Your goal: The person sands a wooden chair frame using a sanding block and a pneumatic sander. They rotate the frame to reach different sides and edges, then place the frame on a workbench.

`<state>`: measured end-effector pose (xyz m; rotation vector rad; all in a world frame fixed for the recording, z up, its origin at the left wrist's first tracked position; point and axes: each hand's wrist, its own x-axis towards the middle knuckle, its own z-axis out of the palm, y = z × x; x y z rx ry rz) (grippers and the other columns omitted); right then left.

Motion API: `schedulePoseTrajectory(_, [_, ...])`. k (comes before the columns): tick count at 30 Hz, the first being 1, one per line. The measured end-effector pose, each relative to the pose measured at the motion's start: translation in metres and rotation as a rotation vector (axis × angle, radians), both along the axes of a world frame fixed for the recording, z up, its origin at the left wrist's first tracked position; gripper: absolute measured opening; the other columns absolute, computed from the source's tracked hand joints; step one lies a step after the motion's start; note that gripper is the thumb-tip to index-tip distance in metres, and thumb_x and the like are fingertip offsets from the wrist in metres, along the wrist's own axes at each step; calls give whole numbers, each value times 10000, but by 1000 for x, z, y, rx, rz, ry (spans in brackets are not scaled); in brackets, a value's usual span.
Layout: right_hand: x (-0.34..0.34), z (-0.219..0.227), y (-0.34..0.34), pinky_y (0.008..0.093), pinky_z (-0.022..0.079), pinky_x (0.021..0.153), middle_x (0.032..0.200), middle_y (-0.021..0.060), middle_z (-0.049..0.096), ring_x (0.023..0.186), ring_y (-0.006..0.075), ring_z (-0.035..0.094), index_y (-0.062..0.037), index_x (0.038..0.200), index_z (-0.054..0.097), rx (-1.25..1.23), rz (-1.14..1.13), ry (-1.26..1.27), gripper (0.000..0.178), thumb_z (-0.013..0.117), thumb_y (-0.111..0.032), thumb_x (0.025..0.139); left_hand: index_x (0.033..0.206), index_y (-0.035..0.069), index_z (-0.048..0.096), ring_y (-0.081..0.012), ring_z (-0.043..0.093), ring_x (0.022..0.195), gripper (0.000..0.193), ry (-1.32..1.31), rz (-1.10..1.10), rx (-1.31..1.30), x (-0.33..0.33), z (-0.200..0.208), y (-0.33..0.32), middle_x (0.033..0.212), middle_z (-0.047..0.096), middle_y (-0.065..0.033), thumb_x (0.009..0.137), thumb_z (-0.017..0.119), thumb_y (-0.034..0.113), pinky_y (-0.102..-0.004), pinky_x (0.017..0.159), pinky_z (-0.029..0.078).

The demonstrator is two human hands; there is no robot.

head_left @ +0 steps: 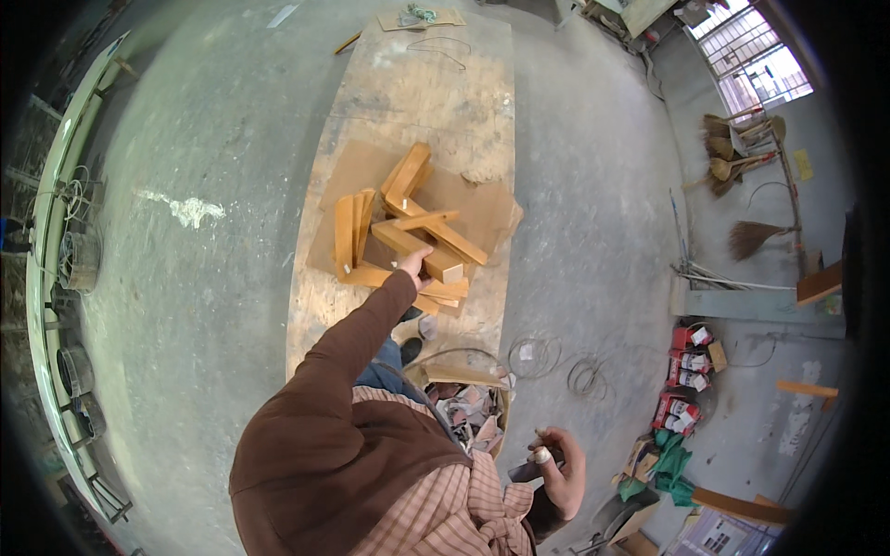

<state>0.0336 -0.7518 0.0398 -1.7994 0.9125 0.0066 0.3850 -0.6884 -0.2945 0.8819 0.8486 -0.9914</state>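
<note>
My left hand (415, 265) reaches over the near part of the table, its fingers wrapped round the lower end of a thick wooden block (400, 239). That block lies at a slant among several other orange-brown wooden pieces. An angled wooden piece (404, 182) lies beyond it, and more upright-looking wooden pieces (346, 227) are at its left. A thin wooden strip (426, 220) rests across the pile. Low at the right, beside my body, my right hand (561, 474) is curled with thumb and fingers closed round a small dark flat piece (525, 471), partly hidden.
Brown cardboard (491, 208) lies under the wood on the long plywood table (422, 93). A box of scraps (473, 412) stands close to my body. Wire coils (586, 378) lie on the floor at right. Brooms (760, 238) hang on the right wall; red-and-white packages (686, 371) sit below.
</note>
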Motion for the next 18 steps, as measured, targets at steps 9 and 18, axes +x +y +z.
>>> schedulePoseTrajectory(9, [53,6,-17,293,488,706,860,100,616,811,164,599,64,1080,537,99,-116,116,428,665,-272,848,1202,98,459,-281,522,1029,465,-53,268,48,101,-64,-86,1171,527,-115,813,700,181,-487,860,448])
schedulePoseTrajectory(18, [85,2,-31,275,487,703,870,108,622,791,154,601,62,1081,530,121,-131,218,395,658,-240,861,1202,81,429,-272,550,985,488,-97,350,44,115,-128,-113,1129,543,-118,812,706,176,-461,779,478])
